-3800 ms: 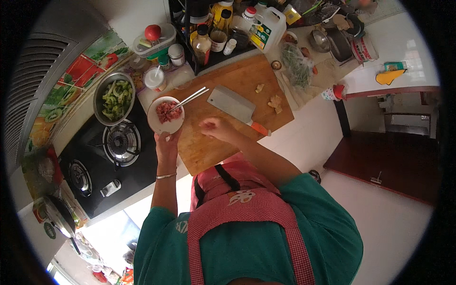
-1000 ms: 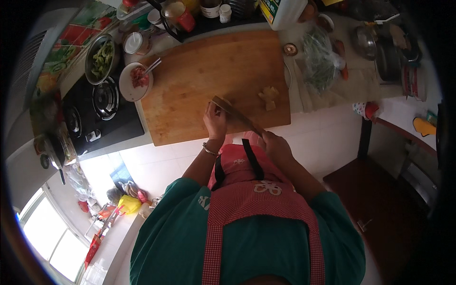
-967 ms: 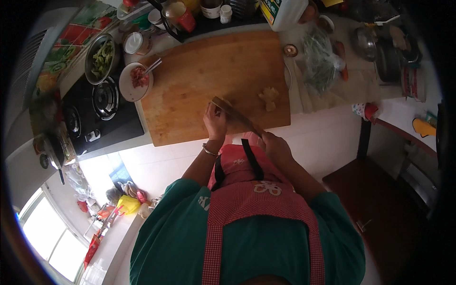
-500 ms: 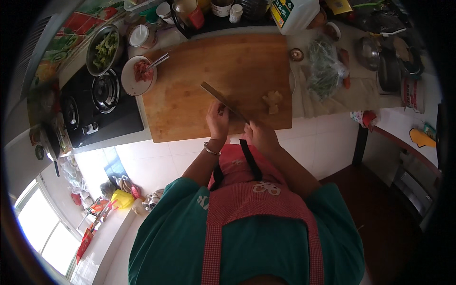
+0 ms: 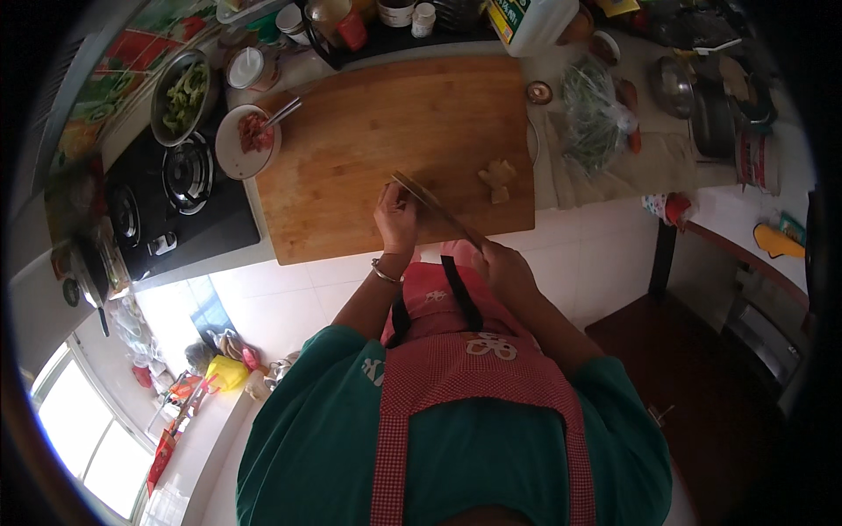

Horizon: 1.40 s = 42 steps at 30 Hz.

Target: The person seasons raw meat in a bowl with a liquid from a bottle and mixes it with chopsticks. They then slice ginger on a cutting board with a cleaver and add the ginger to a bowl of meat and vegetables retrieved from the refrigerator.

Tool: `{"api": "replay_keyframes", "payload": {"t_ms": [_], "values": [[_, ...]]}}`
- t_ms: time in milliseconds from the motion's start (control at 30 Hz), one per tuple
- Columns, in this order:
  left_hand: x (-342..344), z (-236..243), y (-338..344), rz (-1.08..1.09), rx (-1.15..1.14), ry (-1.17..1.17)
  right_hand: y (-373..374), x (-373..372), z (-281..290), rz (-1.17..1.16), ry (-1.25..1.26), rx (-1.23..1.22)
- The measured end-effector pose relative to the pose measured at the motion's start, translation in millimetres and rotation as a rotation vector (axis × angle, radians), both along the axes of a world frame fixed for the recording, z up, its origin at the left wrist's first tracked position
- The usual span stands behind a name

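My right hand is closed round the handle of a cleaver, its blade tilted on edge toward the upper left. My left hand has curled fingers beside the blade on the wooden cutting board; what they hold is too small and shadowed to make out. Pale yellowish pieces, like ginger, lie on the board's right part. At its upper left stands a white bowl of pink minced meat, with chopsticks resting in it.
A steel bowl of greens sits behind the black gas hob. Bottles and jars line the back. To the right are bagged greens, steel pots and a red-edged shelf. A bright window is at lower left.
Since the oldest frame, my left hand has let go of the meat bowl and my right has taken up the cleaver. Over the last half second the blade has moved slightly down and right.
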<state>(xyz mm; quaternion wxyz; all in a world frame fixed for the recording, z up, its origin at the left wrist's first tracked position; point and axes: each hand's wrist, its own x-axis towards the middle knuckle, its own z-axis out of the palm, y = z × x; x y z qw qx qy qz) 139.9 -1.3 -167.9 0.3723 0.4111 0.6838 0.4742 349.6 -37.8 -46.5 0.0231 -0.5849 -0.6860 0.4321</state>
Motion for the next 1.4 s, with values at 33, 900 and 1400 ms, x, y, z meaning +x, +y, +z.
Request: {"api": "replay_keyframes", "payload": {"t_ms": [33, 900, 1400], "values": [[0, 1, 0, 0.002, 0.003, -0.003, 1, 1, 0, -0.008, 0.01, -0.022], [0, 16, 4, 0.009, -0.032, -0.094, 11, 1, -1, -0.037, 0.04, -0.106], [-3, -7, -4, 0.024, -0.067, -0.066, 29, -34, -36, -0.133, 0.055, -0.055]]}}
